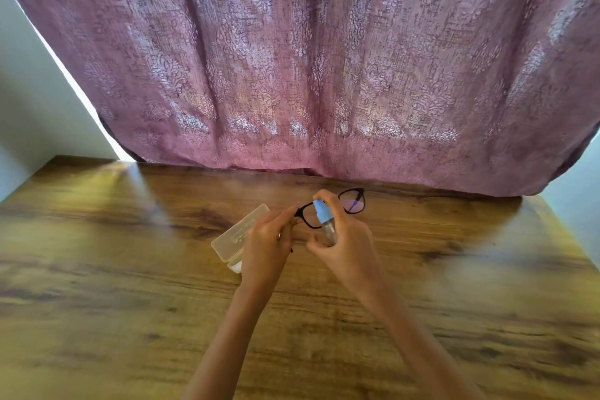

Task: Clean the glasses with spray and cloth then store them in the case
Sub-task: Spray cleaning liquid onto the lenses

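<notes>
The right hand [344,245] is wrapped around a small spray bottle [325,221], clear in the body with a blue top, and one finger curls over that top as if to press it. Just beyond the bottle, nearly touching its nozzle, hang the black-framed glasses [336,208], held above the wooden table [130,286]. The left hand [268,242] pinches them at the frame's left end, near the hinge, so their long axis runs from that grip outward to the right and slightly away from the person. The lens nearer the left hand sits directly behind the nozzle; the farther lens juts out past the right hand's fingers. To the outer side of the left hand, resting on the table, lies the translucent case [238,234], apparently closed. No cloth is visible. The spraying step seems to be in hand; the farther lens will likely need the bottle shifted rightward along the frame.
</notes>
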Available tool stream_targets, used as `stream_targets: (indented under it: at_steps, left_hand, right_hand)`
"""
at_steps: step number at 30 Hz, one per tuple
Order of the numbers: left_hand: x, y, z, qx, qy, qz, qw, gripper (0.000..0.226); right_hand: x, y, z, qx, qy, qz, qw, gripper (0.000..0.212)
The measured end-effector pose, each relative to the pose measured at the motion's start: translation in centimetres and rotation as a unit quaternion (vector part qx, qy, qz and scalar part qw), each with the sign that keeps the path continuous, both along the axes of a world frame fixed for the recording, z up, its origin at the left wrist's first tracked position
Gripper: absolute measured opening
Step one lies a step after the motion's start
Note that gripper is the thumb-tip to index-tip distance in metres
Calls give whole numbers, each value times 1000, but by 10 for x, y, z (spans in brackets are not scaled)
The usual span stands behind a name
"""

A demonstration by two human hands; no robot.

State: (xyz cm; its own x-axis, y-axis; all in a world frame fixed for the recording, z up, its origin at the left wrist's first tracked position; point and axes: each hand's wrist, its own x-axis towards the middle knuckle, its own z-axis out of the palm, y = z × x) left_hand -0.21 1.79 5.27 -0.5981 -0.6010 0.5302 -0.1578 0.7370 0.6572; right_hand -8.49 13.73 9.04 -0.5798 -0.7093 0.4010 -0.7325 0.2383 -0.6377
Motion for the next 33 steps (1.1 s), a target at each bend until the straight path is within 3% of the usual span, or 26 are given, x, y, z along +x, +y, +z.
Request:
stream_targets:
  at_steps: [14, 20, 24, 28, 33]
  left_hand:
    - [7, -1, -5, 0, 51, 29, 998, 27]
    - [9, -3, -8, 2, 45, 26, 999, 25]
    - [10, -3, -7, -19, 47, 52, 997, 11]
    - [14, -4, -9, 9, 80, 41, 996, 21]
    - [16, -7, -14, 4, 55, 30, 998, 20]
  right_hand:
    - [21, -3, -10, 13, 7, 15, 1000, 62]
    - [26, -1, -6, -43, -21, 1, 999, 53]
    - [9, 6, 1, -76, -22, -22, 997, 45]
    - [-6, 20, 1, -67, -1, -50, 996, 40]
    - [-12, 27, 1, -60, 1, -52, 997, 37]
